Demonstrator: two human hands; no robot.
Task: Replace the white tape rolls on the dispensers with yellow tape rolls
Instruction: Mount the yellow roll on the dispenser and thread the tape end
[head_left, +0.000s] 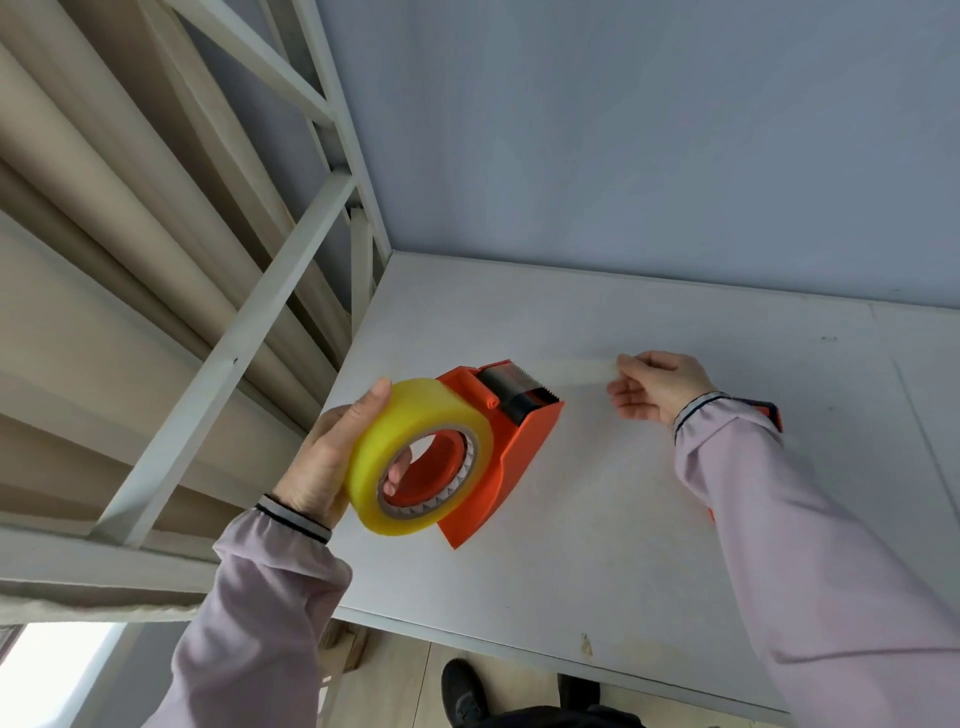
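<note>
A yellow tape roll (415, 415) sits on the hub of an orange dispenser (519, 447), which I hold up over the white table (623, 545). My left hand (327, 457) grips the roll, thumb on its outer face and fingers through the core. A strip of tape (576, 370) runs from the dispenser's metal toothed blade (519, 387) out to the right. My right hand (657, 389) pinches the free end of that strip. Behind my right sleeve a second orange dispenser (769, 413) shows only in part.
A white metal rack frame (291, 270) stands left of the table, with beige panels (104, 218) behind it. A pale wall (623, 130) backs the table. Below the table's front edge I see a dark shoe (462, 693) on the floor.
</note>
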